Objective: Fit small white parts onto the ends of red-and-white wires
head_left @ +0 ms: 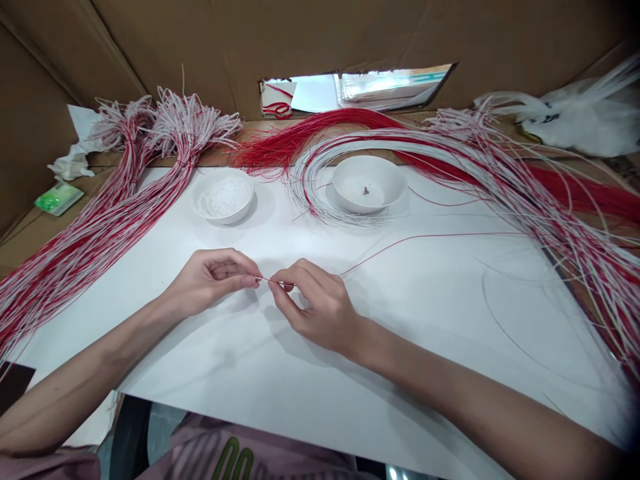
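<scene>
Over the middle of the white tabletop [240,400], my left hand [210,283] pinches the end of a thin strand between thumb and forefinger. Close to its right, my right hand [320,300] pinches the same strand, and a short pale length shows between the fingertips. From behind my right hand a thin red strand [415,237] runs off to the right; it looks like the same one. Whether it is wire or cord I cannot tell. Beyond my hands stand a white bowl [220,219] of small white bits and another white bowl [345,200] with a tiny brown piece inside.
A red-and-white bundle of strands [165,193] lies along the left. White strands [450,143] and red strands [340,120] curve across the back and right. Cardboard walls [200,40] enclose the table. A plastic bag [585,120] sits back right, a green packet [59,198] back left.
</scene>
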A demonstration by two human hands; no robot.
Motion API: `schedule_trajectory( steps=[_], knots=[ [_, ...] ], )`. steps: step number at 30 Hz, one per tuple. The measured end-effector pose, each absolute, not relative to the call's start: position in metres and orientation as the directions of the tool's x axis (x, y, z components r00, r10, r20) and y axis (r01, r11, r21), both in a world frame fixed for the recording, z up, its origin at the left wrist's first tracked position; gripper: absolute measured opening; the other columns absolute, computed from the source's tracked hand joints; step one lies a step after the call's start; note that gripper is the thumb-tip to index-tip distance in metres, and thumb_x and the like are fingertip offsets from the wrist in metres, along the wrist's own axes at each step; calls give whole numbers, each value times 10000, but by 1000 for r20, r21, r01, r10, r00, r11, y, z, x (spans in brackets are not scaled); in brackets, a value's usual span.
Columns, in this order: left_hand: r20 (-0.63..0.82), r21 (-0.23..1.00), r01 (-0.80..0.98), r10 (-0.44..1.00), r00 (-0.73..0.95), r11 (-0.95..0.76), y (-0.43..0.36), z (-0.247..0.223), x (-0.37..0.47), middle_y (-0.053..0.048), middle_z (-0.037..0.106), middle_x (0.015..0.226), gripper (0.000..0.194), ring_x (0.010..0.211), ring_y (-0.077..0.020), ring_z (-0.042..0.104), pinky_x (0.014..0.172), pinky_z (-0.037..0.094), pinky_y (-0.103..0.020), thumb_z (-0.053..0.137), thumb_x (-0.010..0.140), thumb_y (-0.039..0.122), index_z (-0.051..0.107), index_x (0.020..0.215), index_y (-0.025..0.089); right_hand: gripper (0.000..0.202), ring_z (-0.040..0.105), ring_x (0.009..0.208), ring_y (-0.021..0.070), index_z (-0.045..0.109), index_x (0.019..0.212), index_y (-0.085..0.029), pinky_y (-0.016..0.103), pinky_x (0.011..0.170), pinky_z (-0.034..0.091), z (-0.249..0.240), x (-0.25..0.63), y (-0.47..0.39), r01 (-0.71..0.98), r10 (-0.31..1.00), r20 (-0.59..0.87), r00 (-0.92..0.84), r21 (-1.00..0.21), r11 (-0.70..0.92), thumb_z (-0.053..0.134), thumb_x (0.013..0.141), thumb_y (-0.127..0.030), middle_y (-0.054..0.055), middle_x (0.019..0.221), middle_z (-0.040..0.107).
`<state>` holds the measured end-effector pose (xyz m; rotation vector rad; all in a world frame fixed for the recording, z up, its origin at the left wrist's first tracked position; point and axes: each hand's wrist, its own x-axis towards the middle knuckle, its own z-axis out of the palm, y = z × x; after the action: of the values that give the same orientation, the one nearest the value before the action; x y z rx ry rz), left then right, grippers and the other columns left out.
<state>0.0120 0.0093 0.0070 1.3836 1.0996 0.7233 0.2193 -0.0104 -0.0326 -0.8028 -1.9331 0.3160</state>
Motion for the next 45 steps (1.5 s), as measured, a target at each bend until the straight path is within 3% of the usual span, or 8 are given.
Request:
schedule_trajectory(
  steps=[15,28,45],
  knots=[
    [-230,972,55,881,413,228,9,-1,9,-4,736,872,82,813,-90,707,784,553,-157,755,787,176,714,858,184,77,538,611,80,579,838,-166,213,533,418,-31,219,-10,410,633,717,-293,-504,760,563,876,-101,-10,690,609],
    [-242,966,15,876,418,259,10,-3,10,5,730,877,79,801,-83,705,784,552,-153,755,785,163,717,847,192,80,533,602,82,576,825,-166,214,533,427,-32,219,-10,426,637,714,-291,-499,754,570,867,-98,-13,676,599],
    [-179,984,64,903,390,167,7,0,15,-6,728,834,67,787,-94,692,764,552,-171,765,765,173,723,816,183,65,553,611,76,583,859,-169,211,539,436,-34,220,-10,425,607,726,-322,-463,778,578,874,-106,-18,695,620]
  ],
)
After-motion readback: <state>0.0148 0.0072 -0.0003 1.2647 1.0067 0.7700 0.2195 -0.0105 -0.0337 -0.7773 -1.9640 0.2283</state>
